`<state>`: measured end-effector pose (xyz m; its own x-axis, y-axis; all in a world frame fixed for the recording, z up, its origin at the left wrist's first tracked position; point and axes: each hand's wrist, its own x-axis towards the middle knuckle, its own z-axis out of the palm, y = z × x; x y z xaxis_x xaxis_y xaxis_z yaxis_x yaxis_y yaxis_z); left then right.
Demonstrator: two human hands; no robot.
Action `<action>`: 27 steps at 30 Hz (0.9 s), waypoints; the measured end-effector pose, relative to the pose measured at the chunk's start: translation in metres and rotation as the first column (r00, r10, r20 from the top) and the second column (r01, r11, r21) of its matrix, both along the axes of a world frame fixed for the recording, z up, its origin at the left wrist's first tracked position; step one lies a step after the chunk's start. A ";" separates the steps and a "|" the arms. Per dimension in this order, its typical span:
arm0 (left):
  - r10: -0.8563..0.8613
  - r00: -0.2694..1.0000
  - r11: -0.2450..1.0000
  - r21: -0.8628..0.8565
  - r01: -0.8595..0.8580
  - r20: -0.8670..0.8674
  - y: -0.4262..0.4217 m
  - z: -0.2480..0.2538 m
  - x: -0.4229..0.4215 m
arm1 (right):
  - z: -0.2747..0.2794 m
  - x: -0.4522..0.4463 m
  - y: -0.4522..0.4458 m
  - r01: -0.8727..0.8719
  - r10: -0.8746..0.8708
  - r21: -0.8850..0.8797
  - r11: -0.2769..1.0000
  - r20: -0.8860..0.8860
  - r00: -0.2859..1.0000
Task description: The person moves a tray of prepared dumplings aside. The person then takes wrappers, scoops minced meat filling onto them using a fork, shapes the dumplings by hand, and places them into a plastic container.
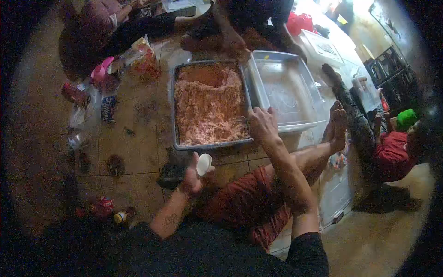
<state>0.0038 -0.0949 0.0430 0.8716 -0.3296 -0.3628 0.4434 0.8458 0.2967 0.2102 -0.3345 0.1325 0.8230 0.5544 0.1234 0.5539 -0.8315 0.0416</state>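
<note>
My left hand point(193, 177) holds a small round white piece point(203, 164) upright between its fingers, just below the near edge of the grey tub. That grey tub point(174, 115) lies on the floor, filled with a reddish-orange shredded or crumbly mixture point(210, 108). At the tub's near right corner is my right hand point(264, 123), its fingers curled down; what they hold, if anything, is hidden. Right of the tub and beside that hand stands a clear plastic bin point(288, 87) with a whitish film inside.
People sit across the tub; one person's hand point(234, 44) is near its far right corner. A person in red point(392, 154) sits at the right. Plastic bags point(85, 117), a pink item point(102, 69) and a blue packet point(108, 108) lie left. A small bottle point(121, 217) lies lower left.
</note>
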 end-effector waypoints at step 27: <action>-0.006 0.995 0.995 -0.099 -0.004 -0.102 0.019 -0.034 -0.008 | -0.011 -0.007 0.007 -0.014 0.140 0.308 0.951 -0.393 0.909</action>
